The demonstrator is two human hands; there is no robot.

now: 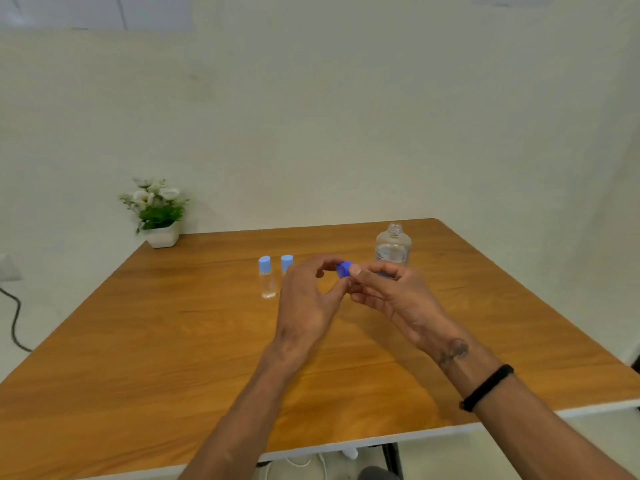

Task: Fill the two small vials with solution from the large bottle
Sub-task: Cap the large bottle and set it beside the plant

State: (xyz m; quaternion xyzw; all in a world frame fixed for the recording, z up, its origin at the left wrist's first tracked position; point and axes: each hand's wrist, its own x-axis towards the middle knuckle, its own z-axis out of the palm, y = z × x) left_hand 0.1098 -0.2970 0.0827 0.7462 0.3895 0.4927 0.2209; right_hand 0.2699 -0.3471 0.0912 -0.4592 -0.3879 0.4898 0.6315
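Observation:
A large clear bottle (393, 245) stands uncapped at the far right of the wooden table (173, 341). Its dark blue cap (343, 269) is pinched between the thumb and fingers of my right hand (388, 292), above the table's middle. My left hand (308, 299) is right beside the cap with fingers curled, nearly touching it. Two small clear vials with light blue caps stand upright to the left: one vial (267, 277) in full view, the other vial (287, 263) partly hidden behind my left hand.
A small white pot with white flowers (159, 213) sits at the table's far left corner against the wall. A black cable (15, 317) hangs off to the left. A black band circles my right wrist.

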